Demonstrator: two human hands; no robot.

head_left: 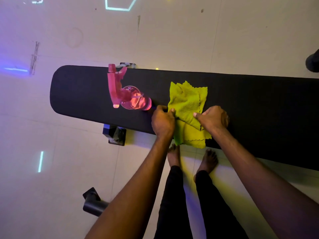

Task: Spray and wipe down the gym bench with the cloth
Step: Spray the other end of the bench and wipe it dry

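We stand at the black gym bench (241, 100); the green cloth (186, 107), soft and limp, drapes its near edge; our left hand (163, 121) and right hand (213, 118) pinch its folds; the pink spray bottle (127, 94) stands beside, light, likely slick.

We see a pale tiled floor (172, 35) with dark grout lines, washed in purple light at left. Cyan light strips (40, 161) reflect on it.
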